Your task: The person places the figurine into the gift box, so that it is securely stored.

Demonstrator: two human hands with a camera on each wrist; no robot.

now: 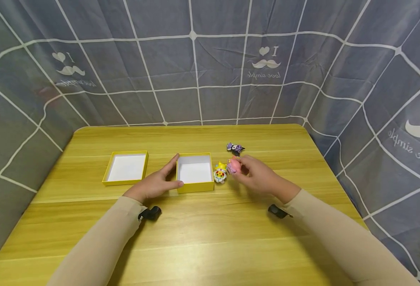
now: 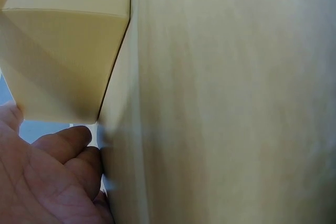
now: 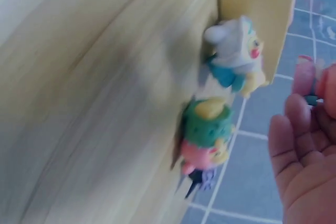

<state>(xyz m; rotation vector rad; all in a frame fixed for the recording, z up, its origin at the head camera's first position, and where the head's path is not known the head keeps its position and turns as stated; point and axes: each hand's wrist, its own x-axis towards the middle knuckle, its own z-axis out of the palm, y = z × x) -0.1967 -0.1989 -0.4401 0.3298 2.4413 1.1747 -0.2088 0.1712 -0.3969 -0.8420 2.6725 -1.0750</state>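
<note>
My left hand [image 1: 155, 184] holds the open yellow box [image 1: 195, 187] at its left side, thumb by the front corner and index finger by the back one. White lining shows inside the box. My right hand [image 1: 258, 174] pinches a small pink figurine [image 1: 234, 166], raised over the table just right of the box. A yellow-and-white figurine [image 1: 220, 173] with red cheeks stands against the box's right side. In the right wrist view, a green-and-pink figurine [image 3: 207, 129] sits beside it; my right hand hides most of that one in the head view.
A yellow box lid [image 1: 126, 167] lies inside-up to the left of the box. Behind the right hand lies a purple-and-black figurine [image 1: 235, 149]. The wooden table [image 1: 195, 238] is bordered by a grey curtain [image 1: 174, 59] with white lines.
</note>
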